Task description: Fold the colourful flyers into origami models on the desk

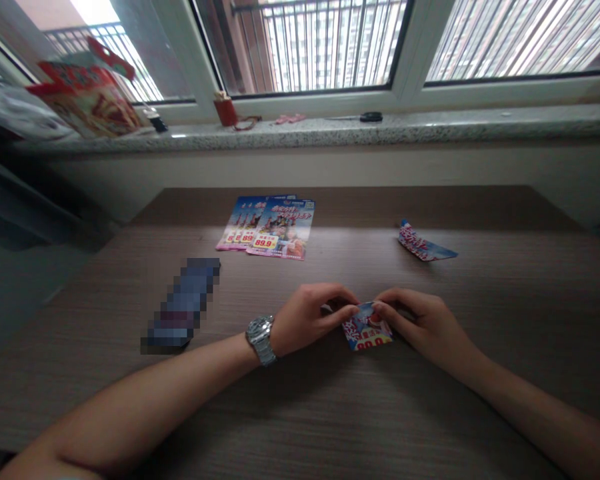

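A small folded flyer, blue and red with a yellow price tag, lies on the wooden table in front of me. My left hand, a metal watch on its wrist, pinches the flyer's upper left edge with curled fingers. My right hand pinches its upper right edge. Both hands rest on the tabletop.
A fanned stack of flat flyers lies further back. A folded flyer sits at the right. A blurred dark object lies at the left. The stone windowsill holds a red cup, red packaging and small items.
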Action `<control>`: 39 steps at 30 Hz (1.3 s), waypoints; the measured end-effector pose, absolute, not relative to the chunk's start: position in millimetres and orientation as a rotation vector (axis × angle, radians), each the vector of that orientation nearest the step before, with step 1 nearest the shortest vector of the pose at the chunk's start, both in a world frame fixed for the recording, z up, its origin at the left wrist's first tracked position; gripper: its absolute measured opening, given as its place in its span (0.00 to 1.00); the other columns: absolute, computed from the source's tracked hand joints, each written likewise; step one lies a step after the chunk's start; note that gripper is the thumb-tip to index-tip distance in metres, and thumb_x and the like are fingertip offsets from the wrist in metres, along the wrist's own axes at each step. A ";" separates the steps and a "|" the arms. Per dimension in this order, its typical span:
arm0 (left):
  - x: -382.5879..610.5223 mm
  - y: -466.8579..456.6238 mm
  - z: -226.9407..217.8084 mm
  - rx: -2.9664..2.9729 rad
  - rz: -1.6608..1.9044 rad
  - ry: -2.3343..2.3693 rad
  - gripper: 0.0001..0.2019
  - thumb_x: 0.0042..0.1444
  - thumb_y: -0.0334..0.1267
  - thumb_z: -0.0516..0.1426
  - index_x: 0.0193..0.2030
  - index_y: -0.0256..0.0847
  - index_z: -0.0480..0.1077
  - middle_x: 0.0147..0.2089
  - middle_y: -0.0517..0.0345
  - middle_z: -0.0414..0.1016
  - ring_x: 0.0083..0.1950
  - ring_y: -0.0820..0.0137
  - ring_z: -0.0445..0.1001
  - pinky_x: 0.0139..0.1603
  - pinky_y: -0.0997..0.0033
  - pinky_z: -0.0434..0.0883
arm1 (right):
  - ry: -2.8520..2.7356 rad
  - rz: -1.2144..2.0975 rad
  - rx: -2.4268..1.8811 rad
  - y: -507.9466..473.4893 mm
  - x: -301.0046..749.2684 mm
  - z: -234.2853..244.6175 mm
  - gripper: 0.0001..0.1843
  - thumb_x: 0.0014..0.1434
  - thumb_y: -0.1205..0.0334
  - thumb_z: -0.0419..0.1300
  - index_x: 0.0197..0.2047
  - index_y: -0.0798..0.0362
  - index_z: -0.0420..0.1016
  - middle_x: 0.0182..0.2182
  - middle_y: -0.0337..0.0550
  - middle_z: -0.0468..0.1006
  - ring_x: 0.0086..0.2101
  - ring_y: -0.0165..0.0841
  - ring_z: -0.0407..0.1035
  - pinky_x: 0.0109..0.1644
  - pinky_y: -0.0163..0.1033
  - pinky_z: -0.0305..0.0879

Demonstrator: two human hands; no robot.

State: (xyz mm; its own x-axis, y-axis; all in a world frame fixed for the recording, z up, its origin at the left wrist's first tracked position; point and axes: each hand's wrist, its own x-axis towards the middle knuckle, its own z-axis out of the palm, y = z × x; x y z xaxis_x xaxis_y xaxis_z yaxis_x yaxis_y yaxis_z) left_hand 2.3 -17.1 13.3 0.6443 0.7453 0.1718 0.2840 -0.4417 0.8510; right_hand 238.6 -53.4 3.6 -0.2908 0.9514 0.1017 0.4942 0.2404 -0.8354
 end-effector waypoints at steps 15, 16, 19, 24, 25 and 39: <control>3.4 -19.3 11.8 1.889 0.682 0.858 0.06 0.64 0.36 0.58 0.39 0.36 0.73 0.33 0.60 0.75 0.33 0.77 0.70 0.34 0.79 0.67 | -1.795 1.152 -1.332 -53.3 235.2 2.8 0.14 0.66 0.50 0.57 0.40 0.50 0.78 0.33 0.41 0.83 0.33 0.34 0.75 0.37 0.36 0.69; 3.8 -19.9 12.3 1.890 0.671 0.850 0.06 0.63 0.36 0.58 0.38 0.35 0.72 0.32 0.61 0.74 0.32 0.77 0.70 0.34 0.79 0.67 | -1.811 1.154 -1.323 -53.6 235.2 3.2 0.14 0.66 0.51 0.57 0.40 0.50 0.78 0.33 0.41 0.82 0.33 0.34 0.75 0.37 0.36 0.68; 4.9 -20.5 13.8 1.881 0.653 0.823 0.07 0.63 0.37 0.59 0.39 0.35 0.73 0.33 0.59 0.76 0.33 0.76 0.72 0.35 0.79 0.68 | -1.879 1.141 -1.294 -54.0 235.2 5.7 0.14 0.67 0.52 0.57 0.38 0.51 0.78 0.31 0.40 0.81 0.32 0.33 0.74 0.36 0.35 0.67; 6.0 -20.9 16.1 1.860 0.637 0.768 0.09 0.64 0.40 0.59 0.44 0.36 0.74 0.39 0.56 0.78 0.39 0.73 0.75 0.42 0.77 0.71 | -2.013 1.091 -1.246 -55.3 234.3 10.2 0.12 0.67 0.54 0.57 0.37 0.51 0.78 0.29 0.38 0.79 0.29 0.31 0.71 0.33 0.35 0.64; 5.9 -21.2 16.4 1.856 0.629 0.765 0.09 0.64 0.40 0.59 0.43 0.36 0.74 0.38 0.56 0.78 0.39 0.73 0.75 0.41 0.77 0.71 | -2.016 1.087 -1.248 -55.7 233.9 10.5 0.12 0.67 0.55 0.57 0.37 0.51 0.78 0.28 0.38 0.79 0.29 0.31 0.71 0.33 0.35 0.64; 4.0 -18.3 8.6 1.792 0.738 0.884 0.10 0.65 0.42 0.58 0.41 0.36 0.70 0.34 0.58 0.74 0.34 0.75 0.70 0.35 0.77 0.69 | -1.656 1.254 -1.345 -53.2 234.6 3.3 0.16 0.60 0.47 0.63 0.42 0.50 0.79 0.36 0.43 0.83 0.34 0.36 0.77 0.37 0.38 0.73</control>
